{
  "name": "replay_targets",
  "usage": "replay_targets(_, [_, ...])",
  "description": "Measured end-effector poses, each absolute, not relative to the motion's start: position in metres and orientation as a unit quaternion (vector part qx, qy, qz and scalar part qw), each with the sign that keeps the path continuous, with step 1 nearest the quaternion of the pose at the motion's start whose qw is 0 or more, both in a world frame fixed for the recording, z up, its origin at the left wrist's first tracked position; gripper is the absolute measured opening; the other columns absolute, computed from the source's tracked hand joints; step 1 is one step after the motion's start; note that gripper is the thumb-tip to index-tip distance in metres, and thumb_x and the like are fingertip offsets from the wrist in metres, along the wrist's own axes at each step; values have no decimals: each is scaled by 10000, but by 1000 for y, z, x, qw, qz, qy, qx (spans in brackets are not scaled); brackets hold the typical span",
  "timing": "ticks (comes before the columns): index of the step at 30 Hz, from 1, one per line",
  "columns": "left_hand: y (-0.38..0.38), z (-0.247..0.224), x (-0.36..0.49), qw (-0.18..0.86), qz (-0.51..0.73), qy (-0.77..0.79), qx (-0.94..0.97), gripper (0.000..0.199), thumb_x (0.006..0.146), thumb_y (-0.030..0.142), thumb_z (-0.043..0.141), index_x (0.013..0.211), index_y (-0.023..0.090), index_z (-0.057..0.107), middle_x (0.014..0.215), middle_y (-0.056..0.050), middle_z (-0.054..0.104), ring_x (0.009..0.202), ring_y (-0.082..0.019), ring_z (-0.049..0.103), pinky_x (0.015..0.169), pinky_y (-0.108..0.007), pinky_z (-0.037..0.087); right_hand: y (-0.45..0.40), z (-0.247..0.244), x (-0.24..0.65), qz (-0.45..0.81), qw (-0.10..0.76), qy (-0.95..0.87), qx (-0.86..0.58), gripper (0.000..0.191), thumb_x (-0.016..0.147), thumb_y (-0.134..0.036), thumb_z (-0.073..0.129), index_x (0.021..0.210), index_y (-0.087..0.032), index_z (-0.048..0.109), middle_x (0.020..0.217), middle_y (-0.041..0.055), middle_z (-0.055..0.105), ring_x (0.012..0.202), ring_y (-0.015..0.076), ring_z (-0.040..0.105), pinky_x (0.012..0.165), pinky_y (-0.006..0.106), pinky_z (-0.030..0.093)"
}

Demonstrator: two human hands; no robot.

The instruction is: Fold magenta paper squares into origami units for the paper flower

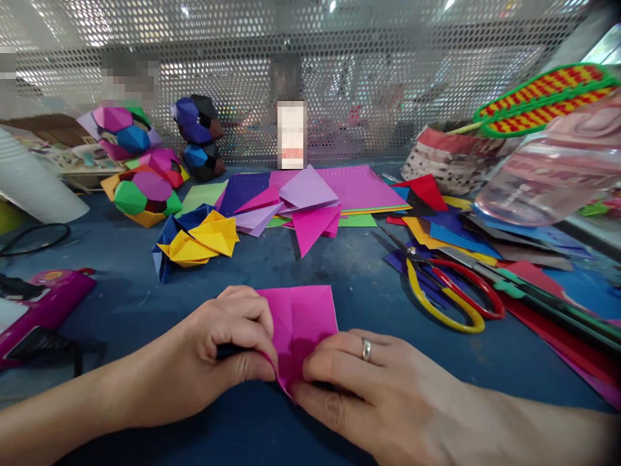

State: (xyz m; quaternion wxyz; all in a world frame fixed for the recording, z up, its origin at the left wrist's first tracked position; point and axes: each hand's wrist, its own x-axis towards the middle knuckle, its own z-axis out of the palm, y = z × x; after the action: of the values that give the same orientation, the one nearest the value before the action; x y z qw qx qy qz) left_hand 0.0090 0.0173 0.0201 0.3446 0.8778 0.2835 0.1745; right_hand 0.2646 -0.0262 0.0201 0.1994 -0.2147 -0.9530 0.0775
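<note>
Head view: a blue tabletop is shown, with a magenta sheet of creased paper placed at the near middle.
Right hand: the right hand is laid over the near right part of the magenta sheet; its fingers are held close together against the paper, but whether the paper is pinched cannot be told. A silver ring is worn.
Left hand: the left hand is set at the left edge of the magenta sheet, its fingers curled and clamped with the thumb on that edge, which is raised.
Plug block: a magenta block with a black plug is placed well left of the magenta sheet.
Scissors: scissors with yellow and red handles are laid right of the magenta sheet, with a green-and-black tool farther right.
Folded pieces: a yellow piece and a blue piece are set beyond the magenta sheet, to its left.
Paper: lilac pieces are heaped on stacked sheets straight beyond the magenta sheet; loose coloured papers are spread beyond it to the right.
Bottle: a pink clear bottle is stood far right beyond the magenta sheet.
Paper models: multicoloured models are grouped far left beyond the magenta sheet, near white cups.
Backdrop: a perforated panel is seen farthest beyond the magenta sheet.
</note>
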Motion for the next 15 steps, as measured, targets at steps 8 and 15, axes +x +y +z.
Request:
replay_targets(8, [6, 22, 17, 301, 188, 345, 869, 203, 909, 145, 619, 714, 200, 611, 848, 50, 589, 822, -104, 538, 805, -248, 378, -23, 20, 266, 79, 159, -966, -188, 331, 1075, -199, 367, 1229, -148, 655, 1084, 23, 727, 1042, 168, 629, 933, 301, 532])
replay_targets(15, [10, 15, 21, 300, 192, 350, 867, 168, 913, 181, 675, 754, 230, 656, 794, 59, 630, 834, -134, 536, 826, -285, 356, -23, 21, 267, 69, 143, -973, -167, 314, 1061, -170, 392, 1248, -141, 641, 1124, 29, 731, 1039, 160, 641, 942, 294, 537])
